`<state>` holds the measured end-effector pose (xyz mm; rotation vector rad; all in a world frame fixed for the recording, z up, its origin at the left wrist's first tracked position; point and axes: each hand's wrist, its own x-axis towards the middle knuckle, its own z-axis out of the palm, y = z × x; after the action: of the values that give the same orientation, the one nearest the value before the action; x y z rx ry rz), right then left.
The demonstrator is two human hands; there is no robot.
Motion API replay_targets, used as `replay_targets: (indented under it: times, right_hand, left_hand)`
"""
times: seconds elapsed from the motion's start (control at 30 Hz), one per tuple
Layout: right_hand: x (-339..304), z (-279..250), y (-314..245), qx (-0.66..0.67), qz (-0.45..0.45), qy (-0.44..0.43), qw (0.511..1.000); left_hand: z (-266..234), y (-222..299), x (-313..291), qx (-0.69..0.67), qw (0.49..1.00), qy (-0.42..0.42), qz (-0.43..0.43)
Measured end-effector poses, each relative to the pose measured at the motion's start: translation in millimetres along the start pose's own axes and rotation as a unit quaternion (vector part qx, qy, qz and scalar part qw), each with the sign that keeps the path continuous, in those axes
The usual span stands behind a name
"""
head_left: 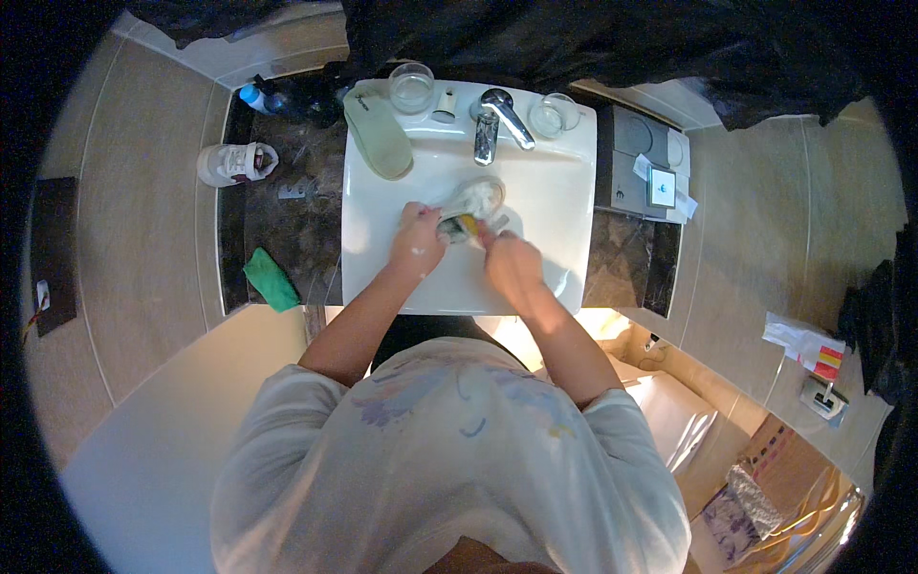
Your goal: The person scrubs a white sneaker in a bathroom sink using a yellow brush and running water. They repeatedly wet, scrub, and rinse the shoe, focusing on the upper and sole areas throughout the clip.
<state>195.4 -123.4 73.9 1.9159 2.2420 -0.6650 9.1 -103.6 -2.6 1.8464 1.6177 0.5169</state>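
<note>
Over the white sink [368,253], my left hand [418,239] is closed on the near left side of a white shoe [480,198]. White foam covers part of the shoe, and its far end points up toward the tap. My right hand [513,268] is wrapped round a brush [469,225] with a yellowish part, which presses against the shoe's near end. The bristles cannot be made out. A spot of foam sits on my left wrist. To the left, a pale green insole [379,134] lies across the sink's back left rim.
A chrome tap [486,139] rises behind the shoe, between two clear glass cups, the left one [411,89] and the right one [549,119]. On the dark left counter are another white shoe [229,165] and a green cloth [271,279]. Grey boxes [636,158] stand at right.
</note>
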Motion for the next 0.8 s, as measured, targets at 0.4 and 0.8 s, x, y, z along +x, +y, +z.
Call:
replay_targets:
  times: [0.4,0.8]
  right_hand:
    - [7.3,20.9,19.1,-0.007,0.024,-0.008,1.000]
    - [3.5,56.8,26.6,0.212,-0.006,-0.104,0.972]
  left_hand:
    - [-0.4,2.5,17.6,0.040,0.991,-0.027,0.123]
    - [19.6,-3.4,21.7,0.081,0.981,-0.119,0.132]
